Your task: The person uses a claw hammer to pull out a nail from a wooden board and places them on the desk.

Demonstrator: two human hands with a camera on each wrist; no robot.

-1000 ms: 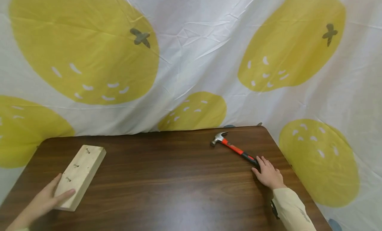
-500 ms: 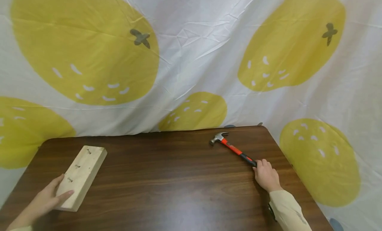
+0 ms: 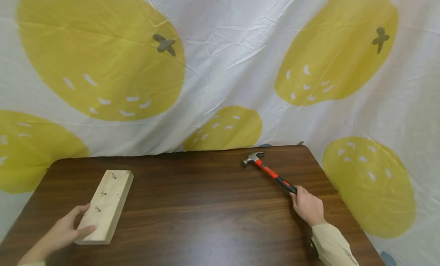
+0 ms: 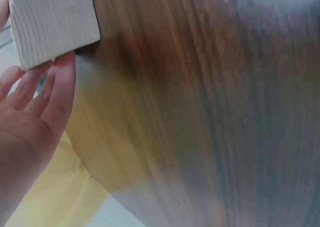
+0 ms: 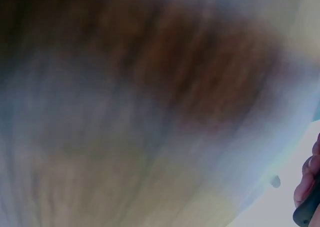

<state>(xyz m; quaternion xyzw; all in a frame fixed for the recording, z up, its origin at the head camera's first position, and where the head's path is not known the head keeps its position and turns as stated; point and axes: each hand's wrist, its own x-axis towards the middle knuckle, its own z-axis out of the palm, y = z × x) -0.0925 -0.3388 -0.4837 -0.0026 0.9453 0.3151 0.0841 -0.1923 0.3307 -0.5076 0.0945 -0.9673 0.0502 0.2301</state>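
While right hand (image 3: 308, 206) grips hammer (image 3: 270, 172), handle markings (image 3: 266, 168) illegible

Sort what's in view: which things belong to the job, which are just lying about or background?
Job:
Pale rectangular wooden block, held by left hand
Three grey metal nails in it
Red-and-black metal-headed claw hammer, gripped by right hand

Background:
Brown wood-grain table
White cloth with yellow shapes

No text, label or number can be read. The claw hammer (image 3: 272, 173) bears small dark marking along its red section, too small and blurred to decipher.
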